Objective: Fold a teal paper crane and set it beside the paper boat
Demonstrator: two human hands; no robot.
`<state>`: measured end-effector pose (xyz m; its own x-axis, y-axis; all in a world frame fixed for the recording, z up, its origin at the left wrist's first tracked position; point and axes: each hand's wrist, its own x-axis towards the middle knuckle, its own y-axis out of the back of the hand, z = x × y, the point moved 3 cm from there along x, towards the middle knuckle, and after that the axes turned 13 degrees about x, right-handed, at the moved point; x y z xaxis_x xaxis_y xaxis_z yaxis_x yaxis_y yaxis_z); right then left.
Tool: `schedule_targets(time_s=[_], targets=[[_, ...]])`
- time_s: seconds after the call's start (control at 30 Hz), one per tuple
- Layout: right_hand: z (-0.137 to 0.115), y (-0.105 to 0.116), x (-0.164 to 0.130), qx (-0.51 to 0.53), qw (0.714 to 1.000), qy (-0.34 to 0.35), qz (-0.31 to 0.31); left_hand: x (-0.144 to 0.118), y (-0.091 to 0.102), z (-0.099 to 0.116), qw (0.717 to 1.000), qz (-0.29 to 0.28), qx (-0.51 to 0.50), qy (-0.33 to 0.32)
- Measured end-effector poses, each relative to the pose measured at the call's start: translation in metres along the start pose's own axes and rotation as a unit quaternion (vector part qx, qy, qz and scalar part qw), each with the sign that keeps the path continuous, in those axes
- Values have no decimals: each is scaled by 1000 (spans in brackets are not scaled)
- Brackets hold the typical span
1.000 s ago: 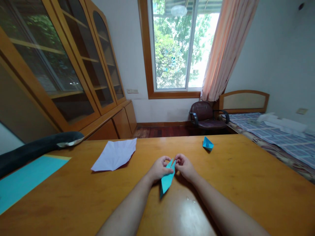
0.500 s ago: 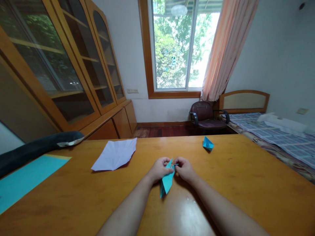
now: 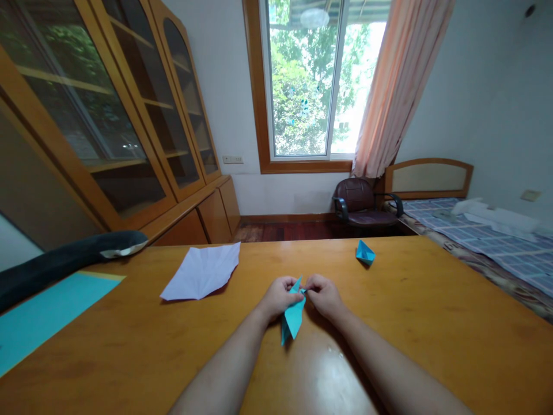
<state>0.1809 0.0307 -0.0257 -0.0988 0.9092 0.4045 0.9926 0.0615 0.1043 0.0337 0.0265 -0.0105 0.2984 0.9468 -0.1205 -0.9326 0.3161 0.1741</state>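
Observation:
A folded teal paper piece (image 3: 294, 317) is held just above the wooden table (image 3: 423, 334), its long point aimed down toward me. My left hand (image 3: 279, 297) pinches its upper left part. My right hand (image 3: 324, 295) pinches a small flap at its top right. Both hands meet at the paper's upper tip. A small finished teal paper shape (image 3: 365, 252) stands on the table farther back and to the right, apart from my hands.
A creased white paper sheet (image 3: 201, 272) lies at the back left of the table. A large teal sheet (image 3: 41, 320) lies at the left edge, beside a dark chair back (image 3: 64, 262). Behind the table stand a cabinet, a chair and a bed.
The teal piece's top has been drawn in slightly between my fingertips, and its lower point has shifted a little. My arms stay in place.

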Motion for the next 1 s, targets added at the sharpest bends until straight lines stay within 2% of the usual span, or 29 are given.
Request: schedule_targets(time_s=[0.23, 0.4, 0.83, 1.0], targets=[[-2, -2, -2, 5, 997, -78, 3, 2, 0, -2, 1000, 26, 3, -5], [0, -2, -2, 19, 996, -82, -5, 2, 0, -3, 999, 36, 2, -4], [4, 0, -2, 32, 994, -104, -20, 2, 0, -4, 999, 12, 27, -15], [5, 1, -1, 74, 990, -115, -21, 2, 1, -5, 999, 17, 24, -14]])
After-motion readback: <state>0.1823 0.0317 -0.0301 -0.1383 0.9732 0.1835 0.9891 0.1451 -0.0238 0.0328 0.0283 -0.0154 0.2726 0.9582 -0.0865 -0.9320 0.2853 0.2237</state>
